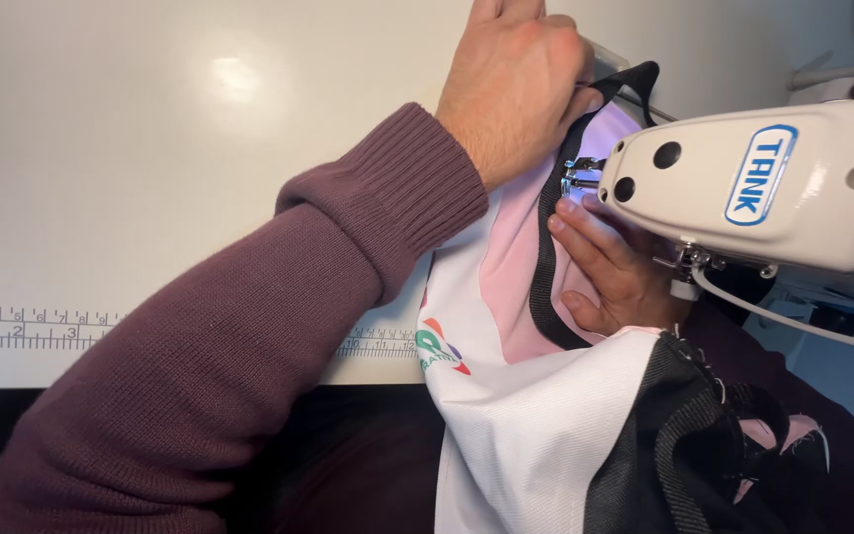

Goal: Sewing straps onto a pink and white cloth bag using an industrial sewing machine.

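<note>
Left hand (516, 84) lies knuckles-up on the worktop (150, 148), fingers curled and clenched on the black strap (546, 257) and the pink fabric (511, 267) just behind the needle area; arm in a maroon knit sleeve (249, 336) runs diag. from lower left across the frame. Right hand (610, 267) sits under the sewing machine head (773, 188), fingers flat and pressing the pink fabric down right beside the strap, not gripping; thumb and part of the palm hidden by the machine, so can't tell more about that side. Presser foot (580, 178) is down on the strap edge, between the two hands. Strap runs in a curve from the top, near the left hand's fingertips, under the foot, then down along the pink panel toward the front edge of the worktop. White fabric panel (526, 425) w/ a small coloured logo hangs off the worktop edge into the lap; black webbing bundle (674, 435) lies bunched to its right, touching it. A printed ruler scale (42, 331) runs along the worktop's front edge, partly covered by the sleeve.
</note>
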